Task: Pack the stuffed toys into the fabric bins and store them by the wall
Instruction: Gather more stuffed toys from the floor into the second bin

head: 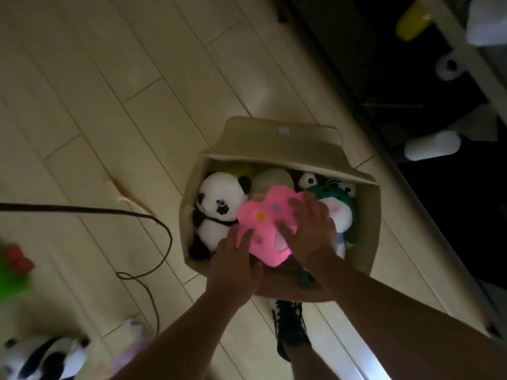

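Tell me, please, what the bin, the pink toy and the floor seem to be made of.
Bin: stiff beige fabric, matte, perhaps felt or canvas; its walls fold and sag softly.
Pink toy: plush cloth, matte, with puffy rounded lobes and coloured dots.
Floor: pale planks with seams and a slight sheen, wood or laminate; I cannot tell which.

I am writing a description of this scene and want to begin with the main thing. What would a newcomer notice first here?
The bright pink plush toy stands out most in the dim room. It lies on top of the full fabric bin in the middle of the picture, and the left hand and right hand rest on it. A black-and-white panda sits in the bin just left of it in the picture.
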